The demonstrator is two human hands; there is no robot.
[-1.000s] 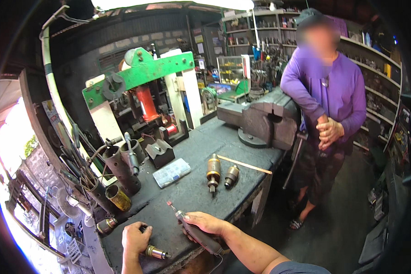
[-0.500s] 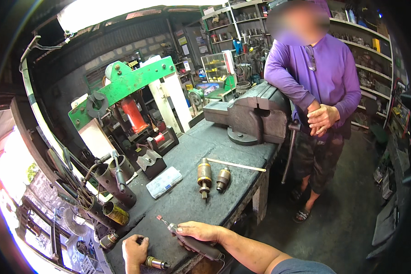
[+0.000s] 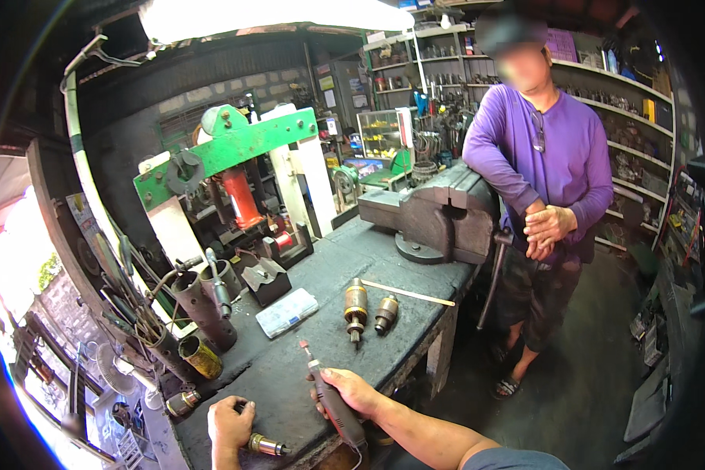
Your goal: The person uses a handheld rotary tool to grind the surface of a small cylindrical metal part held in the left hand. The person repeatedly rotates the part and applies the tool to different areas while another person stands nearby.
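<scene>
My right hand [image 3: 351, 392] is closed around the dark body of a rotary tool [image 3: 338, 411]. A small reddish grinding tip [image 3: 304, 345] points up and away from me over the workbench [image 3: 278, 372]. By the bench's near left edge, my left hand [image 3: 231, 423] has its fingers curled; a dark bit shows by the thumb, but what it holds is hidden. Just beside that wrist lies a small cylindrical metal part with a shaft [image 3: 266, 446]. Farther up the bench rest a motor armature [image 3: 356, 305] and a smaller gear-ended metal part [image 3: 386, 315].
A flat strip [image 3: 407, 293] lies behind the armature. Left of it are a clear plastic case [image 3: 287, 312] and metal tubes holding tools [image 3: 204, 313]. A large vise [image 3: 439, 211] is bolted at the far right corner. A person in purple [image 3: 540, 149] leans on it. A green press frame [image 3: 227, 149] stands behind.
The rotary tool has been tilted more upright and shifted slightly right, its tip higher above the bench. My left hand stays about where it was. The whole view has shifted a little.
</scene>
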